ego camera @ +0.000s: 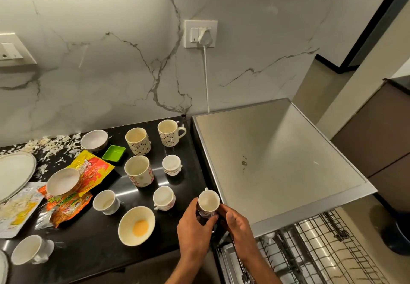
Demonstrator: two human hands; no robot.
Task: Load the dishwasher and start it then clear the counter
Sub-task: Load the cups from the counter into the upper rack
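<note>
Both hands hold a small white teacup (208, 201) at the right edge of the black counter (177, 177). My left hand (195, 228) wraps its fingers round the cup's left side and my right hand (237, 224) grips the right side. The steel-topped dishwasher (277, 150) stands just right of the counter. Its upper wire rack (321, 250) is pulled out below my right forearm and looks bare. Several mugs, small cups and bowls stand on the counter, among them a tall patterned mug (139, 170), a small cup (164, 197) and a bowl with orange residue (136, 225).
Snack wrappers (88, 173) lie under a tilted bowl (63, 181). A green dish (113, 153), a white plate (13, 173) and scattered food shreds (51, 148) fill the left. A plugged cord (206, 73) runs down the marble wall. A dark bin (397, 232) sits on the floor at right.
</note>
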